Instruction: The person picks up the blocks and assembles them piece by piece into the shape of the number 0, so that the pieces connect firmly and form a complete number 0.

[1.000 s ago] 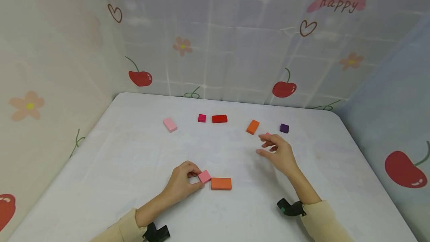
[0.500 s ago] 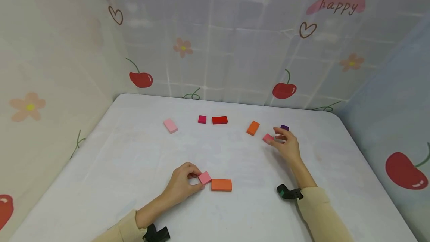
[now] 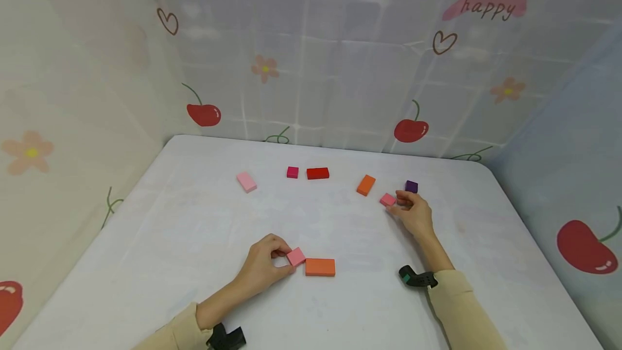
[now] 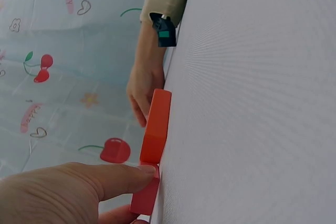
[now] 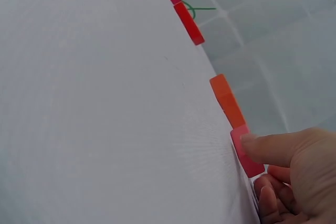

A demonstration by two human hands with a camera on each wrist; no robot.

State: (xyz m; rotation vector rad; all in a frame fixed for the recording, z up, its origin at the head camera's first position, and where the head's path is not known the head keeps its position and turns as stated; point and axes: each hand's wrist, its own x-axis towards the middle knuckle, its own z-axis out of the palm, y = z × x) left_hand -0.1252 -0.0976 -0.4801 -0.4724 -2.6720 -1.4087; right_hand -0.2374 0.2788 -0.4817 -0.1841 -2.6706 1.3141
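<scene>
My left hand (image 3: 264, 261) pinches a small pink block (image 3: 296, 256) between thumb and fingers on the white table. One corner of it meets the left end of an orange rectangular block (image 3: 320, 267); in the left wrist view the pink block (image 4: 145, 195) and orange block (image 4: 156, 127) touch end to end. Farther back on the right, my right hand (image 3: 415, 214) has thumb and fingers at the edges of another pink block (image 3: 387, 199), pinching it. In the right wrist view the thumb lies against this pink block (image 5: 245, 153); the far-side finger contact is partly hidden.
A purple block (image 3: 411, 186) lies just beyond the right hand. Left of that hand is a smaller orange block (image 3: 366, 184). Along the back are a red block (image 3: 318, 173), a magenta block (image 3: 292, 172) and a pale pink block (image 3: 247, 182). Printed curtains border the table.
My right hand first moved right and forward to the far pink block, then its fingers closed in on it. The left hand and its pink block have stayed in place.
</scene>
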